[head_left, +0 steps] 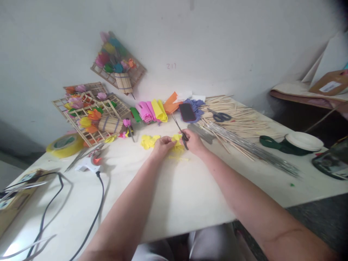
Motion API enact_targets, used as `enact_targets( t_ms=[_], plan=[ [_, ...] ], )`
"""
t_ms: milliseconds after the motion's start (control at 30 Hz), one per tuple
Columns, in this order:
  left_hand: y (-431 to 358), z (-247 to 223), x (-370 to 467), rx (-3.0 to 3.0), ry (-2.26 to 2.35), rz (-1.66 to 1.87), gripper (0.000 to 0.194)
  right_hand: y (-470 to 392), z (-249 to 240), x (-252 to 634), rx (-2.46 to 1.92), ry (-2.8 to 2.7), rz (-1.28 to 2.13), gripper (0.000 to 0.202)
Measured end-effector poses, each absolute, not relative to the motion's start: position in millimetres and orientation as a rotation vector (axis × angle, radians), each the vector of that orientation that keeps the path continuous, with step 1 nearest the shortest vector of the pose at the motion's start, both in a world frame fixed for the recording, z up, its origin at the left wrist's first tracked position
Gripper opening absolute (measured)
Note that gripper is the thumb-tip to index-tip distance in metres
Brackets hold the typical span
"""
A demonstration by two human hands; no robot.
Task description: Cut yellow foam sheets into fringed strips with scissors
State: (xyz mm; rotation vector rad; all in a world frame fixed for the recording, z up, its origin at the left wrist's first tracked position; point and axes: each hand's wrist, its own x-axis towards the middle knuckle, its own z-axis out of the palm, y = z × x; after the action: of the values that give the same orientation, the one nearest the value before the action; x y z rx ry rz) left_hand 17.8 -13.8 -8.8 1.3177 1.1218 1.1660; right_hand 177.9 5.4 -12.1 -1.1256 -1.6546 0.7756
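My left hand (164, 145) pinches a small yellow crepe paper piece (176, 138) over the middle of the table. Close beside it, my right hand (193, 141) is closed round a pair of dark-handled scissors (179, 127), whose blades point up and away from me. To the left of my left hand lies a pile of cut yellow paper petals (148, 141). Thin yellow scraps (179, 158) are on the table just below my hands. Fingers partly cover the yellow piece, so its outline is unclear.
Behind my hands are crepe paper rolls (148, 111), a phone (187, 112) and a second pair of scissors (220, 116). Bamboo sticks (241, 119) and wires (250, 148) spread rightward. Leftward stand flower lattices (94, 117), tape (65, 145), a glue gun (91, 163) and its cord (102, 203).
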Motion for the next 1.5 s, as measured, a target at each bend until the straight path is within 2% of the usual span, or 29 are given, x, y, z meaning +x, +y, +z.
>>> enact_targets(
  t_ms=[233,367,767,1267,1500],
  plan=[
    [-12.4,-7.4,13.8,1.306,1.145,1.398,0.028,1.8,-3.4,178.6,-1.125,-1.444,1.232,0.043],
    [-12.0,-7.1,12.7,1.175,1.063,1.402,0.034,-8.8,10.2,182.9,-1.114,-1.557,1.362,0.041],
    [-9.1,-9.8,4.7,1.029,0.942,1.392,0.033,-14.0,18.0,195.6,-1.057,-1.65,1.489,0.026],
    [-12.8,-5.2,3.5,0.848,0.809,1.416,0.025,-15.3,16.3,194.1,-1.08,-1.845,1.373,0.026],
    [-12.2,-5.5,4.3,0.724,0.744,1.469,0.019,-21.4,18.7,185.1,-1.036,-1.713,1.538,0.026]
  ],
)
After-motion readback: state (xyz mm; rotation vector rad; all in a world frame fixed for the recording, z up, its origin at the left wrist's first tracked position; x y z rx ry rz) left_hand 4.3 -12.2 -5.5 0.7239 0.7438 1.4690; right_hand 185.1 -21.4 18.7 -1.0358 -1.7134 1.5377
